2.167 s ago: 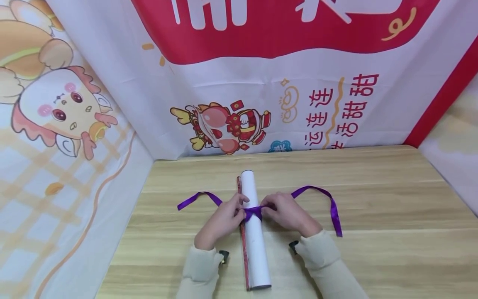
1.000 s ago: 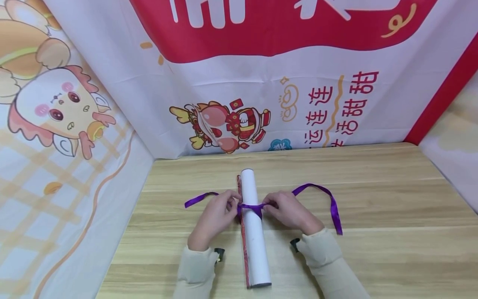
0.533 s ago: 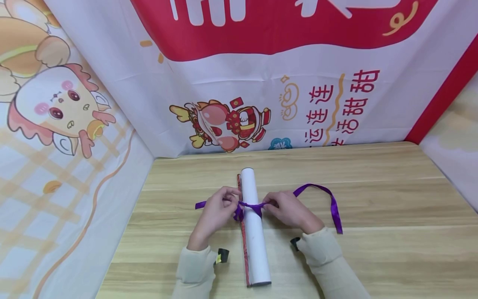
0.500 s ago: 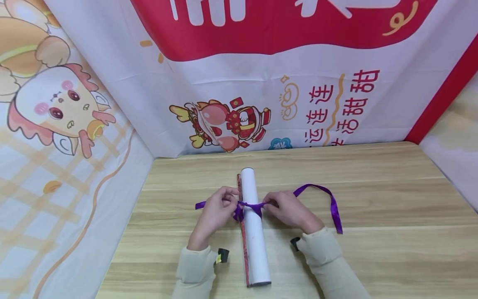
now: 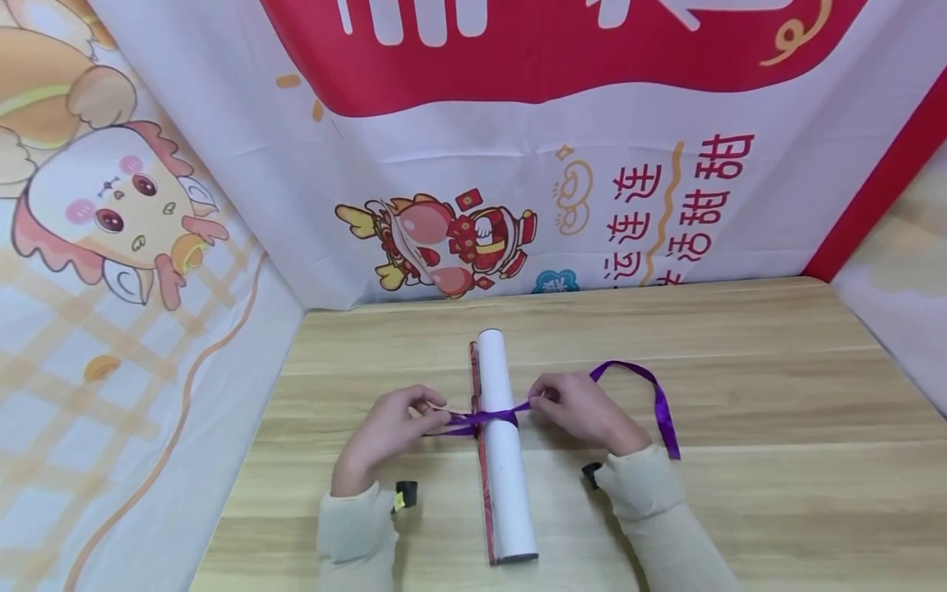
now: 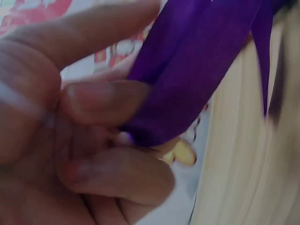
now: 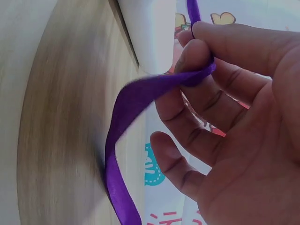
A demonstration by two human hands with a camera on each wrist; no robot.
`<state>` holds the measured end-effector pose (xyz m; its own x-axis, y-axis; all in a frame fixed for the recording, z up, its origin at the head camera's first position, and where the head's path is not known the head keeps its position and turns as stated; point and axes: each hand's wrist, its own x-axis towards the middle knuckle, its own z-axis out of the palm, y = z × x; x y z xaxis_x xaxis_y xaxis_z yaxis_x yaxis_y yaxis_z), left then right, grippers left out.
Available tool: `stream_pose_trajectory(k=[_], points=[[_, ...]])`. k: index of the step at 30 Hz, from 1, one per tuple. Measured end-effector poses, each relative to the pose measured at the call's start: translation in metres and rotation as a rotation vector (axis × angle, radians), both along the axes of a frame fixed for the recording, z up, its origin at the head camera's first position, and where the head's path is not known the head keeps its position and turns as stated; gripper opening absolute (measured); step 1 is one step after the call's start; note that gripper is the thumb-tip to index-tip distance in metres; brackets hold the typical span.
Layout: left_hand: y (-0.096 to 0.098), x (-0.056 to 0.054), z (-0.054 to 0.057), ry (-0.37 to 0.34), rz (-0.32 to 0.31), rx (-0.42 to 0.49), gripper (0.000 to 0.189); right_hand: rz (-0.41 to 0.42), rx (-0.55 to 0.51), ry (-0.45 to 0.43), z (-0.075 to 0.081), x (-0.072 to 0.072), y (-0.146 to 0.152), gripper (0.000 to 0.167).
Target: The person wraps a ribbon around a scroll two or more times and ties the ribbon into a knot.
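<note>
The left grip [image 5: 388, 426] pinches the purple ribbon [image 6: 192, 70], which looks like satin: probably light, limp and slippery, best held close to its crossing. Rightward, the ribbon passes over a red strip [image 5: 484, 493] and a white tube [image 5: 512, 493], likely stiff, on the table [image 5: 755, 395]. The right grip [image 5: 584, 411] pinches the ribbon too, its tail trailing beyond.

Clock centred on white tube [image 5: 514, 493]: your left hand [image 5: 388, 427] has drawn off toward 9 o'clock, slightly low. Purple ribbon [image 5: 497, 416] bunch beside tube now pulled into two strands toward 9; drooping fold on tube flattened. Your right hand [image 5: 580, 409] edged toward 3.
</note>
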<state>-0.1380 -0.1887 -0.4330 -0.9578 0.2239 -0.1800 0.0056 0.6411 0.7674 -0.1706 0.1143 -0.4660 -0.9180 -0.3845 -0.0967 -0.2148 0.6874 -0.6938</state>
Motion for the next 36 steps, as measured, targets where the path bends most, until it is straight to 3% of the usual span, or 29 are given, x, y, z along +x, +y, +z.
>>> stream_pose_trajectory(k=[4,10,13,15,18,23,25,31,36], points=[[-0.023,0.003,0.006,0.018,0.025,-0.089,0.036,-0.024,-0.015,-0.059,0.001,-0.001,0.004,0.009],[-0.045,0.008,0.015,0.128,0.209,-0.262,0.035,-0.050,-0.022,-0.100,0.002,-0.003,0.011,0.009],[-0.045,0.008,0.013,0.171,0.239,-0.322,0.037,-0.023,-0.018,-0.106,0.001,-0.003,0.011,0.009],[-0.038,0.007,0.010,0.188,0.212,-0.340,0.042,0.010,-0.011,-0.098,0.000,-0.002,0.010,0.012],[-0.014,0.004,0.004,0.190,0.111,-0.333,0.046,0.056,0.002,-0.075,-0.004,-0.001,0.005,0.020],[0.029,0.003,-0.004,-0.017,-0.039,-0.343,0.053,0.089,0.011,-0.019,-0.008,0.002,-0.008,0.027],[0.039,0.003,-0.009,-0.043,-0.068,-0.387,0.047,0.090,0.003,-0.011,-0.009,0.002,-0.011,0.023],[0.038,0.001,-0.017,0.040,-0.081,-0.387,0.014,0.072,-0.003,-0.004,-0.006,0.002,-0.012,0.011],[0.024,-0.001,-0.013,0.034,-0.072,-0.352,0.006,0.055,0.016,-0.018,-0.004,0.000,-0.004,0.012]])
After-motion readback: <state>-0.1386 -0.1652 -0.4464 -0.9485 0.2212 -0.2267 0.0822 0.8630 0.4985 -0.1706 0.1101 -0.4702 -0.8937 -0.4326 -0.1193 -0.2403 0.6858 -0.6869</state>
